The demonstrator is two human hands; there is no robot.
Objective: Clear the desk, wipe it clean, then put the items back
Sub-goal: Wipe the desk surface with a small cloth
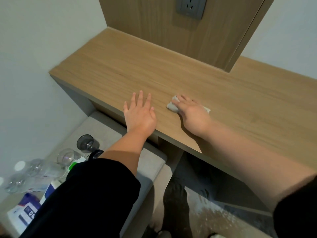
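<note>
Your left hand is flat on the wooden surface near its front edge, palm down, fingers straight and spread wide, holding nothing. Just beside it, your right hand lies palm down over a crumpled pale cloth, fingers laid across the top and pressing it onto the wood. One bunch of the cloth pokes out past your fingertips, and a smaller corner shows on the far side of the hand. The two hands are close together but not touching.

Down at your left, on the grey cushioned seat below the surface, sit the cleared items. A dark smoky tumbler stands nearest the surface, a clear glass just in front of it. Clear plastic bottles lie on their sides beyond that, and a blue-and-white packet sits at the near corner. Your black sleeve covers part of that pile, so I can't tell what else is under it.

Straight ahead, a wood panel rises from the back of the surface with a grey wall socket set into it.
</note>
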